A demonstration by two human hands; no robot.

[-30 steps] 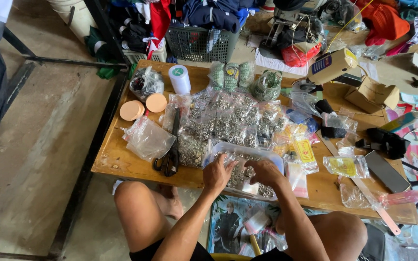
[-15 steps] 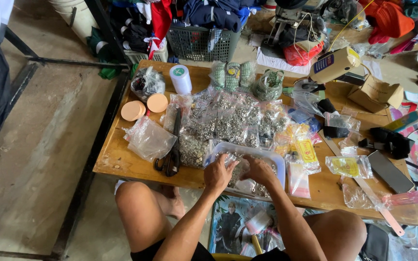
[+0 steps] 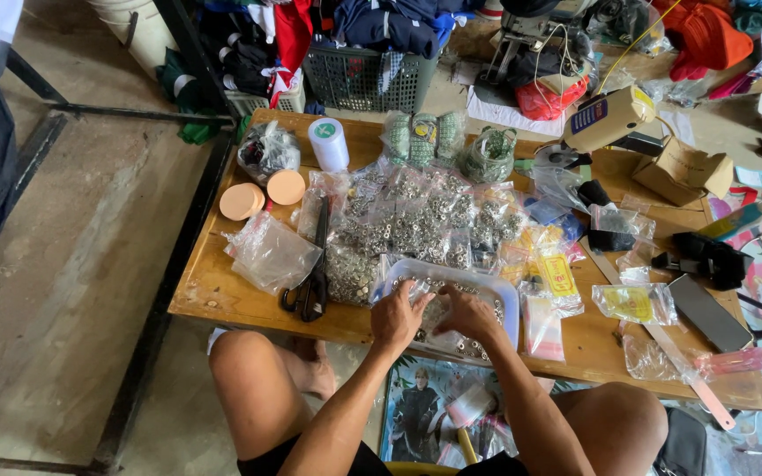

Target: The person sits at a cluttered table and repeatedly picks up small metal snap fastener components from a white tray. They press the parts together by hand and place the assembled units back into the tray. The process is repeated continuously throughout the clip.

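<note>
A white plastic tray (image 3: pixel 507 298) full of small silver metal rings sits at the near edge of a low wooden table (image 3: pixel 213 282). Both hands are down in it, close together. My left hand (image 3: pixel 398 316) and my right hand (image 3: pixel 466 314) hold a small clear plastic bag (image 3: pixel 435 315) between them over the rings. Behind the tray lies a heap of small clear bags filled with metal rings (image 3: pixel 425 216). Black scissors (image 3: pixel 314 280) lie just left of the tray.
A clear bag bundle (image 3: pixel 268 254), two round tan lids (image 3: pixel 262 194) and a white roll (image 3: pixel 328 144) sit at the table's left. Yellow-labelled bags (image 3: pixel 557 275), a long ruler (image 3: pixel 668 360), a black tool (image 3: pixel 707 258) and a cardboard box (image 3: pixel 681 172) lie right. A basket (image 3: pixel 359 79) stands behind.
The hands have stayed in the tray, shifting slightly together around the small bag. The view has tilted a little.
</note>
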